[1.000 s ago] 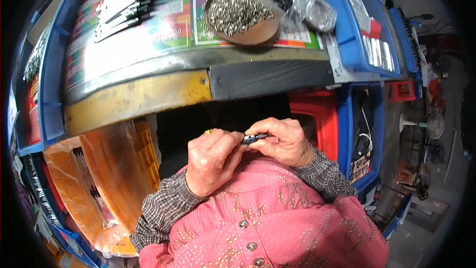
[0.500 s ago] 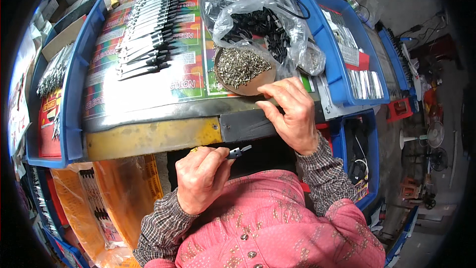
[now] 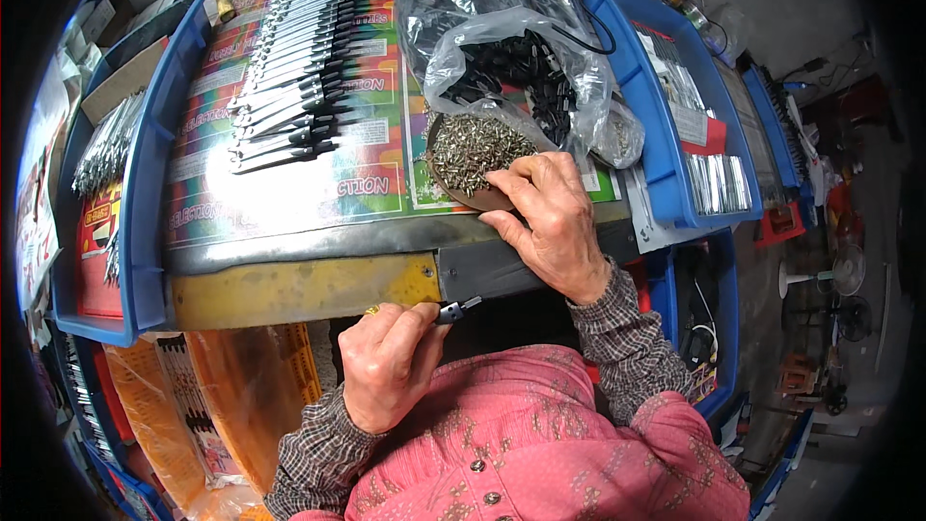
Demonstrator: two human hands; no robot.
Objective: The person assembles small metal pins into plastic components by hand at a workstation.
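while the right hand (image 3: 558, 219) is at the bits (image 3: 471, 147), left hand (image 3: 394, 364): closed round a dark piece (image 3: 449, 314), whose thin metal tip pokes out past the fingers toward the person's right; it is held in front of the tabletop (image 3: 299, 291), near its edge.
right hand: thumb and forefinger spread apart, the forefinger at the near side of the bits; whether it touches one cannot be told, and nothing shows in its grasp.
bits: small and silvery, heaped in a brown dish (image 3: 490, 201) on the tabletop.
done, by the look of it: a long row (image 3: 299, 87) of slim silvery pieces with black ends, laid side by side and seemingly put together.
under way: the dark piece, apart from the row and probably unfinished.
left: a good heap of bits, plus many black parts (image 3: 552, 106) in the clear bag (image 3: 596, 48) behind the dish; so the work looks well short of its end.
sheet (image 3: 371, 201): bright, many-coloured, under the row, with big repeated lettering and pale boxes of finer print.
left tray (image 3: 145, 232): blue, with a red and yellow card (image 3: 99, 222), its print too small to read.
right tray (image 3: 664, 159): blue, with a pale slip (image 3: 691, 128) of unreadable fine print.
bag: no label that can be made out.
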